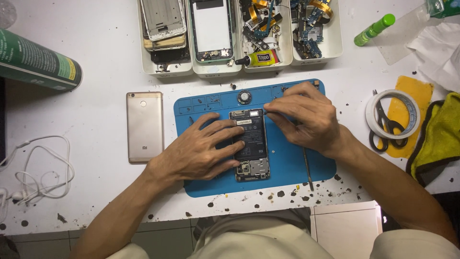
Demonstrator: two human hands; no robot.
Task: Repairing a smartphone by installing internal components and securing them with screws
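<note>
I see my left hand [201, 151] flat, steadying the opened phone [250, 144], its long axis toward the desk's far edge; right hand [306, 117] pinches at its top corner.

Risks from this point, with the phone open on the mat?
1. The left hand only presses flat on the opened phone, so it may slide on the blue mat.
2. The right hand pinches at the phone's top edge; something small there could drop among the table's dark specks.
</note>
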